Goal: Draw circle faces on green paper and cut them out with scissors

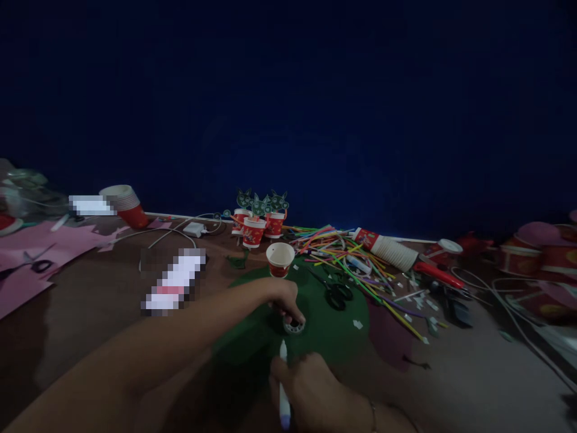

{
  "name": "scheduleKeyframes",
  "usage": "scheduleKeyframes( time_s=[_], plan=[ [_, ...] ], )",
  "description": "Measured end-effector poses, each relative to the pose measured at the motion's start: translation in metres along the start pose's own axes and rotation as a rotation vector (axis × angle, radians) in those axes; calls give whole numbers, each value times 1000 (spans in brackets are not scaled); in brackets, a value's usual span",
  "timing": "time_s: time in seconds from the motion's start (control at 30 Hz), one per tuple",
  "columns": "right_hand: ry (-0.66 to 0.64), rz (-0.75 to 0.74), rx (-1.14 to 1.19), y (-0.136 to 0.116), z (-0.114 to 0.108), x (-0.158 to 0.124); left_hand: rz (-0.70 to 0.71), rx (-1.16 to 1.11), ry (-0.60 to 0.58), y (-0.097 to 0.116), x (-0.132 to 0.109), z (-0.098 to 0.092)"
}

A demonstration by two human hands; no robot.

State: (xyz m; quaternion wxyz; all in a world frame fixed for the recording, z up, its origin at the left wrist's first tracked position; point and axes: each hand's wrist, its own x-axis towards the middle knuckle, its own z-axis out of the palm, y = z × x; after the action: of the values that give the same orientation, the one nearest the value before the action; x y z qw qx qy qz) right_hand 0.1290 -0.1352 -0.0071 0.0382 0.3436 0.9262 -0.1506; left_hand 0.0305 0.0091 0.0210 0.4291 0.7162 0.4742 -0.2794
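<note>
My left hand reaches over a dark green sheet on the table, and its fingers pinch a small round ring-like object down on the sheet. My right hand is closed round a white pen with a purple end, its tip pointing at the sheet just below the ring. A red and white paper cup stands upright just beyond my left hand.
Black scissors lie on the green sheet at right. Beyond them are several coloured straws, a lying stack of cups, three decorated cups, a red-handled tool, paper scraps, pink paper at left, and cables.
</note>
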Motion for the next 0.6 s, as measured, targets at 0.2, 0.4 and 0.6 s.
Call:
scheduleKeyframes(
  time_s=[0.2, 0.4, 0.6],
  plan=[
    [52, 70, 27, 1, -3, 21, 10, 64, 11, 1, 2, -1],
    [60, 131, 32, 2, -1, 26, 4, 43, 21, 0, 1, 1],
    [96, 141, 28, 5, 3, 31, 17, 35, 11, 0, -1, 1]
  ],
)
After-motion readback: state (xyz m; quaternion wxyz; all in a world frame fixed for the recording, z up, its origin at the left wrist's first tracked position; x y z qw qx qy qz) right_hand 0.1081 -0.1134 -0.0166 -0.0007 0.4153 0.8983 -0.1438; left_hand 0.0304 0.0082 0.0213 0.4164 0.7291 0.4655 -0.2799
